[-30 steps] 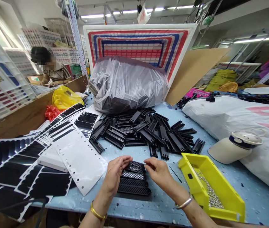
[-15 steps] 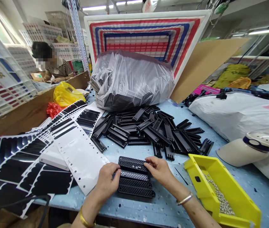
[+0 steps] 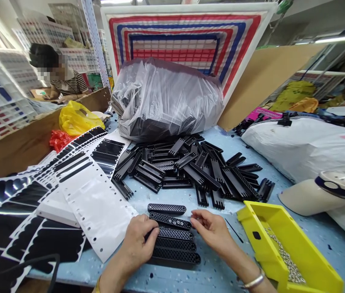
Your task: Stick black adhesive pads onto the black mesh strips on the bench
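Observation:
Several black plastic strips with a lattice pattern lie in a row near the table's front edge. The second strip (image 3: 166, 219) from the back carries several small silver metal pieces on its right half. My left hand (image 3: 138, 240) is closed with thumb and forefinger at that strip's left end, and it covers the left ends of the strips in front. My right hand (image 3: 213, 232) is beside the strip's right end, thumb and fingers slightly apart and nothing visible between them. The rearmost lattice strip (image 3: 167, 208) lies apart, behind the others.
A yellow bin (image 3: 297, 248) of small metal pieces stands at the right, near a cream bottle (image 3: 313, 195). Behind lie a heap of black strips (image 3: 187, 167) and a plastic-wrapped bundle (image 3: 169, 101). Sheets of black stickers (image 3: 53, 240) cover the left. Another person sits far left.
The strip with the metal pieces has come towards me, opening a gap to the rearmost strip. My right hand has moved slightly right and down, off the strip's end. The view has shifted slightly.

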{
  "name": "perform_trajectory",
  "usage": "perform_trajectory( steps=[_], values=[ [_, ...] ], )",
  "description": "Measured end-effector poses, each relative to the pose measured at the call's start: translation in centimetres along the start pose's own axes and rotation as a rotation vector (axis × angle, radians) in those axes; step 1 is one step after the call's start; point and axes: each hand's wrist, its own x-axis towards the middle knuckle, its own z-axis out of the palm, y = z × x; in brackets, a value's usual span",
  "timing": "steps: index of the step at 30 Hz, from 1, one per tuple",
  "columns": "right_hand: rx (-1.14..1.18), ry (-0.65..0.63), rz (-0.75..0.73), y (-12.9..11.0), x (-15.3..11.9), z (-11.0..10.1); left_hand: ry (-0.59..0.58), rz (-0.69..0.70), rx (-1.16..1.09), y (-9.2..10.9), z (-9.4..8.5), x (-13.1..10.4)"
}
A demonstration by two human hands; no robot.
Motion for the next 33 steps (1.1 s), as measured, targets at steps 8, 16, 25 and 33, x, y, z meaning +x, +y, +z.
perform_trajectory(
  steps=[8,16,25,33],
  values=[
    [-0.056,-0.015,-0.043,-1.2,-0.8,0.8,-0.01,0.042,-0.022,0.2,-0.3,-0.2],
    [-0.072,0.041,-0.107,-1.0,1.0,1.7,0.002,0.059,-0.066,-0.6,-0.5,-0.1],
    [-0.317,-0.124,-0.365,-1.9,-2.8,1.4,-0.084,0.062,-0.006,-0.5,-1.3,-0.2],
    [-0.397,-0.18,-0.356,-1.9,-2.2,1.3,-0.071,0.072,-0.023,0.2,-1.5,-1.3]
  ],
)
